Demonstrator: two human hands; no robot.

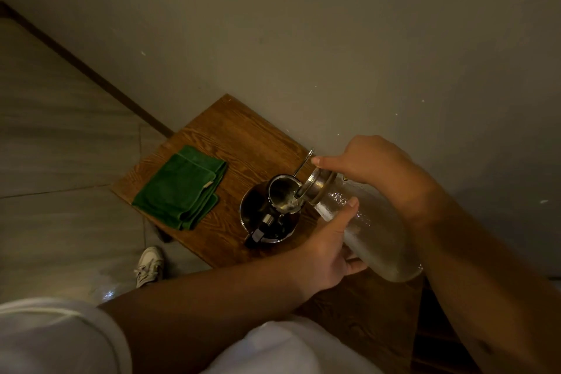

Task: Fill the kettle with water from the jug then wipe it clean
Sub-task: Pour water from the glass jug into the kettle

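Glass, misted and pale, is what the jug [368, 231] is made of; its far side is hidden behind the right arm, and the water level inside cannot be made out in the dim light. The jug is held tilted, mouth down over the open top of the kettle [270, 212], into which water is seen running. The kettle is stood on the wooden table [230, 130], its dark body hard to read. The left hand [326, 249] is curled under the jug's body, thumb laid along its side. The right hand [367, 164] is clamped over the jug's neck from above. A folded green cloth [182, 186] is laid just left of the kettle. A white shoe [149, 265] is seen on the floor.
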